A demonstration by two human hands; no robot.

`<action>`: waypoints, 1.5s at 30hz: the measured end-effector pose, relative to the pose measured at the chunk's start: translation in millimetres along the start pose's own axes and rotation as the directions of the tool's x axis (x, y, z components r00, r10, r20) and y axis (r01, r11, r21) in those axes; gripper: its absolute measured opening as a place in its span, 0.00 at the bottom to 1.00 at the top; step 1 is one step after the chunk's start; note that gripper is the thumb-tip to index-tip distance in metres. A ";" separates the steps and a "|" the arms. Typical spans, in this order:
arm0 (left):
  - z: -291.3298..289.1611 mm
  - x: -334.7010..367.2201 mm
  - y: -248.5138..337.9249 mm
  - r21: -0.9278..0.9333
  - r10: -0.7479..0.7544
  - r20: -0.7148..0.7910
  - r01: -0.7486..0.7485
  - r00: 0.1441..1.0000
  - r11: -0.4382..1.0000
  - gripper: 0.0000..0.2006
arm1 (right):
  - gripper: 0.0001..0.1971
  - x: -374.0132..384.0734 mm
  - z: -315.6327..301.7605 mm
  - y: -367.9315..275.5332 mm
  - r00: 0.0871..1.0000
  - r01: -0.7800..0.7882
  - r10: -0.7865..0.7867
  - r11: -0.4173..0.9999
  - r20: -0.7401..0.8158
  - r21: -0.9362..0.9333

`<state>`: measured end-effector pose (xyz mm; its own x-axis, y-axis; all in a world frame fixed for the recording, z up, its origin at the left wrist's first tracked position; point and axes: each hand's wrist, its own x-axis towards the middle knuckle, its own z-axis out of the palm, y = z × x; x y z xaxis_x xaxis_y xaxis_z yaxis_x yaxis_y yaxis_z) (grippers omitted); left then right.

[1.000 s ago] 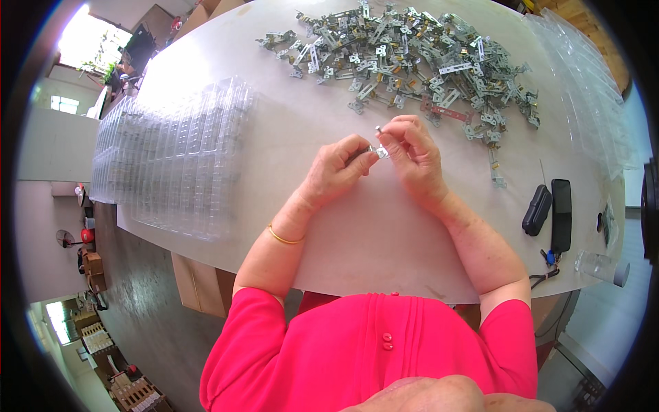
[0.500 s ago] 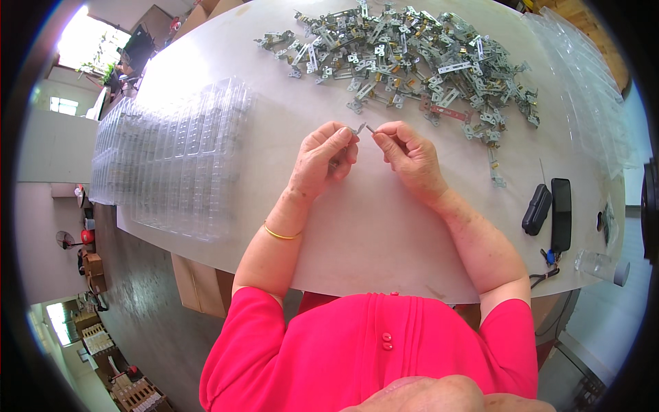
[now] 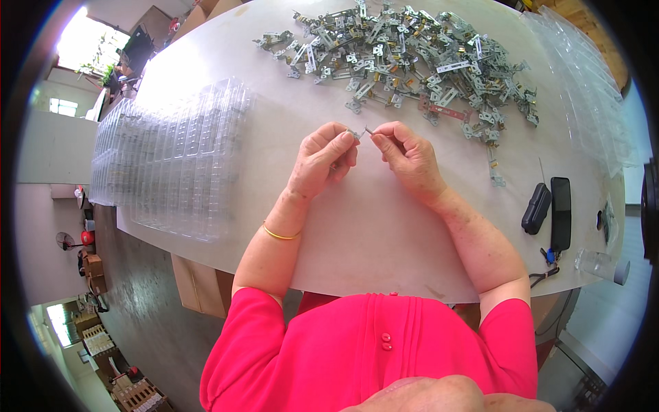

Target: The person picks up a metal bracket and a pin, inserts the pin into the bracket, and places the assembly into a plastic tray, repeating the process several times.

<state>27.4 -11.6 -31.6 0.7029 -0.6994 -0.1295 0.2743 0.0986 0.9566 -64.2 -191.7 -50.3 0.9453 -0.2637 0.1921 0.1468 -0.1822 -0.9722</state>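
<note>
Over the middle of the pale table (image 3: pixel 384 247), my two hands meet almost fingertip to fingertip. My left hand (image 3: pixel 325 156) is closed, pinching a small metal bracket (image 3: pixel 355 134) between thumb and fingers. In my right hand (image 3: pixel 410 159), thumb and forefinger grip a thin dark metal pin-like piece (image 3: pixel 369 130), its tip close to the bracket; whether they touch I cannot tell. Beyond the hands spreads a big heap of metal brackets (image 3: pixel 405 55), silvery with some brass-coloured parts. One red bracket (image 3: pixel 449 112) lies at the heap's near edge.
Clear plastic compartment trays (image 3: pixel 171 165) are stacked on the left. More clear plastic trays (image 3: pixel 583 89) lie at the far right. A black case (image 3: pixel 536 209), a phone (image 3: pixel 561 213), keys on a strap (image 3: pixel 547 264) and a clear bottle (image 3: pixel 600 266) sit along the right edge.
The bracket in my left fingers and the thin piece in my right have tilted slightly, and their tips are closer together. Arms and heap look the same.
</note>
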 end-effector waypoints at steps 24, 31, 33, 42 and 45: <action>12.8 -4.4 -13.9 0.554 0.187 0.100 -0.211 0.977 0.805 0.06 | 0.05 4.7 -5.5 4.5 0.989 0.007 -0.052 0.952 0.139 0.306; 14.4 -4.2 -11.9 0.678 0.346 0.015 -0.264 0.938 0.686 0.07 | 0.04 5.7 -2.2 2.9 0.997 0.018 -0.048 0.894 0.055 0.448; 16.8 -2.7 -11.6 0.690 0.382 0.028 -0.295 0.924 0.662 0.07 | 0.04 4.3 -5.5 6.0 0.995 -0.036 -0.004 0.917 0.100 0.396; 16.9 -4.8 -7.9 0.593 0.355 0.042 -0.310 0.934 0.743 0.08 | 0.05 4.8 -4.6 3.5 0.996 -0.080 0.066 0.944 0.054 0.319; 14.0 -5.3 -2.2 0.521 0.298 0.064 -0.287 0.952 0.804 0.12 | 0.05 7.1 -6.7 4.9 0.998 -0.067 0.069 0.926 0.009 0.371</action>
<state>14.0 -18.0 -29.3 0.7092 -0.6821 0.1784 -0.3224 -0.0888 0.9424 -58.8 -200.7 -52.8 0.9557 -0.2670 0.1237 0.1807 0.2005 -0.9629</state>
